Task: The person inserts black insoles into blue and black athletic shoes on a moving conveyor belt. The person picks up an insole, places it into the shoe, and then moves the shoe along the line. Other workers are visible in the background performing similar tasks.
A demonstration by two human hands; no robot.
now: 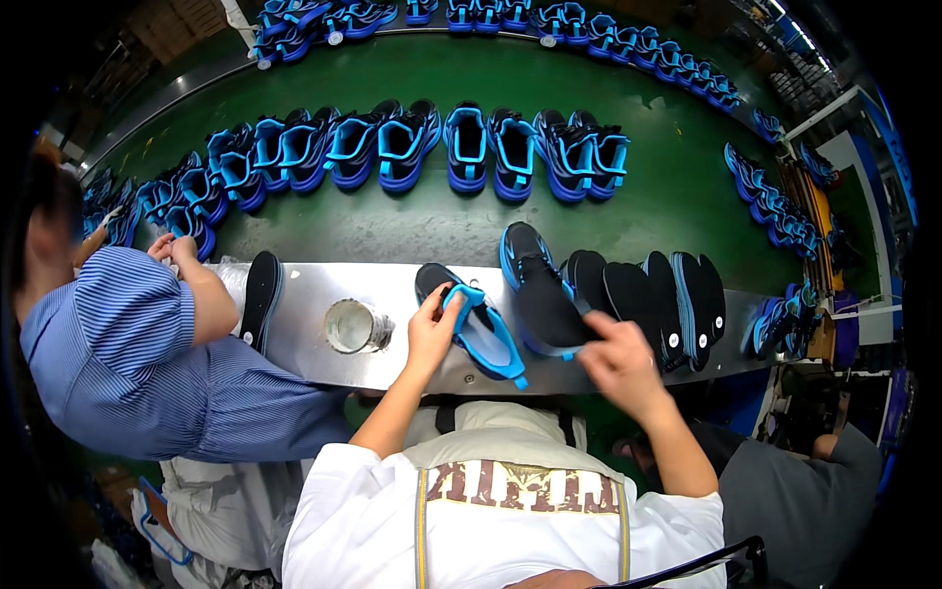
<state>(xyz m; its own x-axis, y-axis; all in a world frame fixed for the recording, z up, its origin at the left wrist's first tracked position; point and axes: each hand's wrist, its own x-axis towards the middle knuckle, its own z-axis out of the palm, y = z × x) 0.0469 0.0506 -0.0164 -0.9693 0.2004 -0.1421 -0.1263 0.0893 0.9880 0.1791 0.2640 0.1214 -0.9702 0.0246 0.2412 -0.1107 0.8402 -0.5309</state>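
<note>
Pinching a blue shoe (496,351) right of the tub (334,331), the left hand (429,334) curls closed; farther right, the right hand (623,365) blurs, grip unclear.

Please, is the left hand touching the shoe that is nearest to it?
Touching. In the head view, the left hand pinches the shoe by the blue rim of its opening.

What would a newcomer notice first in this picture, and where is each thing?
Probably the row of blue-and-black shoes along the green surface, beyond the metal ledge. Nearer, around the centre, the left hand grips one shoe, while the blurred right hand is at a black insole over another. At left is a person in blue stripes.
</note>
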